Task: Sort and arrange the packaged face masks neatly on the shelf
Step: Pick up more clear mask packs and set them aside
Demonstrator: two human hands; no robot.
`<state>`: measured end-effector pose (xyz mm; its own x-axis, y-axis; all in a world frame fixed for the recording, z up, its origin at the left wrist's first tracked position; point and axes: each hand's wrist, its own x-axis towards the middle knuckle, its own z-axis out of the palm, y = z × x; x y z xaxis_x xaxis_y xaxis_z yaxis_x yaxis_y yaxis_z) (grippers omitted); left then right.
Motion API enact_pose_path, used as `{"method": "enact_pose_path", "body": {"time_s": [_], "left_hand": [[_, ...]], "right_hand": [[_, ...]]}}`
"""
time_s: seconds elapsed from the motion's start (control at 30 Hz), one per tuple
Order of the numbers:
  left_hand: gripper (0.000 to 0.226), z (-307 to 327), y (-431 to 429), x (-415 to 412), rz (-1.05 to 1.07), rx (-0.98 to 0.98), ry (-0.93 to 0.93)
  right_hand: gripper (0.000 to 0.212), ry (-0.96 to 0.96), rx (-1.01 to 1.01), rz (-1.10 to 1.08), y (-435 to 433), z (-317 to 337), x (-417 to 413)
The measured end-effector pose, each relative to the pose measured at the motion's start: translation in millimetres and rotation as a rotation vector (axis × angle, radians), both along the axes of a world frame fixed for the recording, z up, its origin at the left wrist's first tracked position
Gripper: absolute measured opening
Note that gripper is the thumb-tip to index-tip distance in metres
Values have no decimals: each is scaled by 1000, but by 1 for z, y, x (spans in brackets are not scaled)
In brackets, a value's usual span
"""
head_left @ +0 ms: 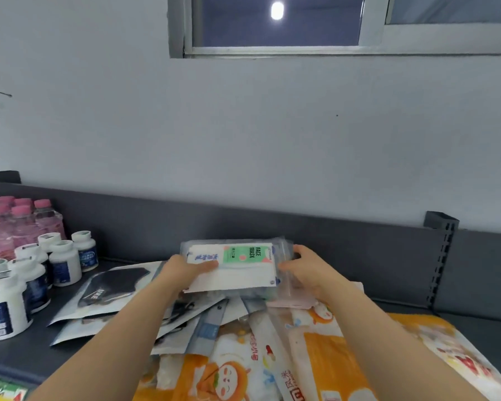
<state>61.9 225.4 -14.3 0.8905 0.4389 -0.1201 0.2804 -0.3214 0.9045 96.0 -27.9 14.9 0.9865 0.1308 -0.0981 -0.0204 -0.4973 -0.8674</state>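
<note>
Our left hand (185,270) and right hand (307,267) squeeze the mask stack (243,264) from both sides to keep its edges even.

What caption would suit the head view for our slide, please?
Both hands, left and right, hold a face mask stack above the shelf.

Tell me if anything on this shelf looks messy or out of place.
Yes: the flat mask packets below the clear stack of face masks lie fanned out crooked and overlapping, and the black-mask packet sits askew beside the white bottles.
</note>
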Motion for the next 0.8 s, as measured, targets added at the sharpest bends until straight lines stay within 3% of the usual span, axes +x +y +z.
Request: {"method": "enact_pose_path", "body": {"time_s": [0.1,0.17,0.23,0.33,0.43,0.5,0.57,0.7,0.8], "left_hand": [[88,-2,6,6,8,15,-1],[101,-6,10,7,9,193,-25],[96,-9,8,3,-50,430,-88],[102,-7,4,-2,-356,477,-138],[115,-12,-4,-1,-547,628,-58],[106,-19,-6,1,-500,699,-92],[92,-25,-6,4,-459,726,-144],[63,-28,-7,7,-460,809,-160],[48,-29,-7,11,-430,876,-137]], "right_hand": [[61,31,40,-36,5,-1,1],[42,46,154,-21,5,0,-2],[35,-11,82,-84,1,3,-7],[42,-60,-154,-241,-10,4,-12],[36,35,-63,-258,-17,-2,-16],[38,58,114,-262,-14,-6,-17],[37,37,137,-258,-9,-11,-16],[37,-91,-329,-278,-4,-16,-13],[38,-34,-432,-245,-5,-19,-17]]}}
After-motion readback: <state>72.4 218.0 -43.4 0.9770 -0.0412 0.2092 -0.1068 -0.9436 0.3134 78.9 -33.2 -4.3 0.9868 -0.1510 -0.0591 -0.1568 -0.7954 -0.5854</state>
